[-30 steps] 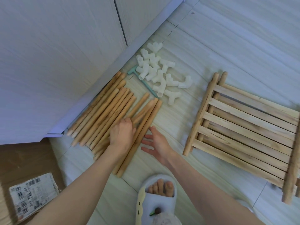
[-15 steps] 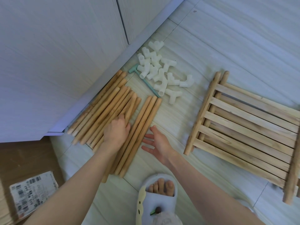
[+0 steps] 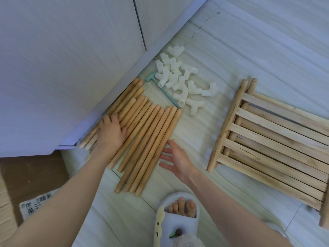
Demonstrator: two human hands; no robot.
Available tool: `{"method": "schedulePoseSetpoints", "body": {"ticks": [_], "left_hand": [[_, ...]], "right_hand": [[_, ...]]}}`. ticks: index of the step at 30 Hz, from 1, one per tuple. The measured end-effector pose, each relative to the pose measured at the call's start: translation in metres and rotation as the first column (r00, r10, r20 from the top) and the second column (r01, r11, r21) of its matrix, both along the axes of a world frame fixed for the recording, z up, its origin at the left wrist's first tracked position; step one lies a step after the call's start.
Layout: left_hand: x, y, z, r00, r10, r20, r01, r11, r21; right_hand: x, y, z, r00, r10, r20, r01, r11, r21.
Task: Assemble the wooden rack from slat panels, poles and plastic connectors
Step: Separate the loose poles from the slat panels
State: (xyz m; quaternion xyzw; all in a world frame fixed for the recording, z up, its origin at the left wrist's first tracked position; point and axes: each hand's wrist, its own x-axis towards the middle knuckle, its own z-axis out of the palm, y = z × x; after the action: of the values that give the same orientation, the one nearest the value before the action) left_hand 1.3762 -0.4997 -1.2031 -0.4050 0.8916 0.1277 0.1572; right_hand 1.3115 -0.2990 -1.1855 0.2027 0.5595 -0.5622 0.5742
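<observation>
On the poles (image 3: 147,139) lies the left hand (image 3: 110,133), flat and open; just beside them the right hand (image 3: 175,158) hovers, fingers spread, holding nothing.

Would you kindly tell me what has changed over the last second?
The left hand slid left across the poles, spreading the crossed ones flat, side by side, and now rests near the cabinet. The right hand, connectors and slat panels stayed put.
</observation>
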Motion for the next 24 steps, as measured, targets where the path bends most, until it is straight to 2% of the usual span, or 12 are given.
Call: {"method": "schedulePoseSetpoints", "body": {"ticks": [3,5,8,12,16,20,24], "left_hand": [[-0.008,-0.007,0.007,0.999,0.045,-0.007,-0.043,0.985,0.167],[-0.014,-0.005,0.015,0.997,0.072,-0.017,-0.067,0.975,0.211],[-0.025,0.007,0.028,0.998,0.009,-0.066,0.008,0.967,0.256],[-0.032,0.051,0.032,0.990,-0.030,-0.138,0.093,0.871,0.483],[-0.025,0.090,0.013,0.984,-0.082,-0.156,0.150,0.855,0.496],[-0.019,0.102,0.008,0.972,-0.138,-0.188,0.208,0.878,0.431],[-0.014,0.098,0.007,0.975,-0.099,-0.198,0.183,0.864,0.468]], "right_hand": [[0.000,-0.002,-0.001,1.000,-0.006,0.009,0.006,1.000,-0.007],[0.000,-0.003,0.000,1.000,-0.004,0.014,0.004,1.000,-0.011],[0.000,-0.002,-0.002,0.999,-0.017,0.029,0.018,1.000,-0.020],[-0.001,0.002,-0.006,0.996,-0.068,0.056,0.069,0.998,-0.011],[-0.005,0.008,-0.008,0.982,-0.181,0.054,0.180,0.983,0.027],[-0.007,0.012,-0.009,0.986,-0.167,0.027,0.168,0.986,-0.014],[-0.006,0.005,-0.007,0.993,-0.120,0.018,0.120,0.992,-0.049]]}}
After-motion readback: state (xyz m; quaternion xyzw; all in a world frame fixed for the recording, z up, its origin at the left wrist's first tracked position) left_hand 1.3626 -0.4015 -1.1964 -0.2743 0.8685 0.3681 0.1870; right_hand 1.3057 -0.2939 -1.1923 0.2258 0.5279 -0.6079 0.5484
